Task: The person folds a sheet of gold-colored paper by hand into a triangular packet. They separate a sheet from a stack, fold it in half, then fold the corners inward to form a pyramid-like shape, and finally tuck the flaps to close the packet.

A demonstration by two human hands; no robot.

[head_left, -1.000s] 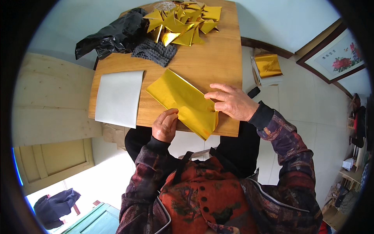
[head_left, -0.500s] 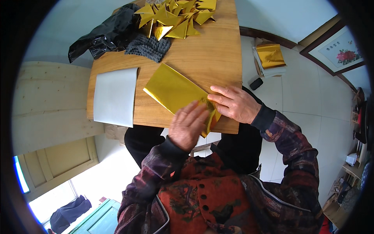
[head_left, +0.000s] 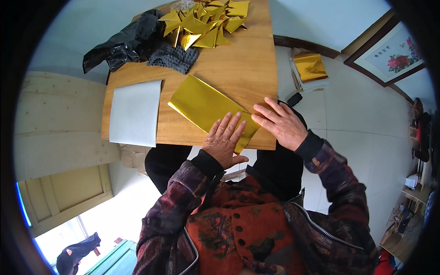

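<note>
A folded sheet of gold foil paper (head_left: 201, 101) lies slantwise on the wooden table, its lower right end reaching the front edge. My left hand (head_left: 224, 140) rests flat over that end, fingers stretched out and thumb apart. At the sheet's right corner is my right hand (head_left: 282, 123), fingers spread, its fingertips at or just beside the paper; whether they touch it I cannot tell. Neither hand grips anything. To the left of the gold sheet lies a silver-grey sheet (head_left: 135, 113), flat on the table.
Several folded gold paper pieces (head_left: 206, 23) are heaped at the table's far end. Beside them lie a black plastic bag (head_left: 123, 41) and a dark grey knitted cloth (head_left: 173, 57). On the floor at right sits a stack of gold paper (head_left: 310, 67), near a small black object (head_left: 294, 99).
My left hand has flattened over the sheet's end with its thumb out. My right hand has shifted right and spread its fingers. The raised, crinkled end now lies flatter.
</note>
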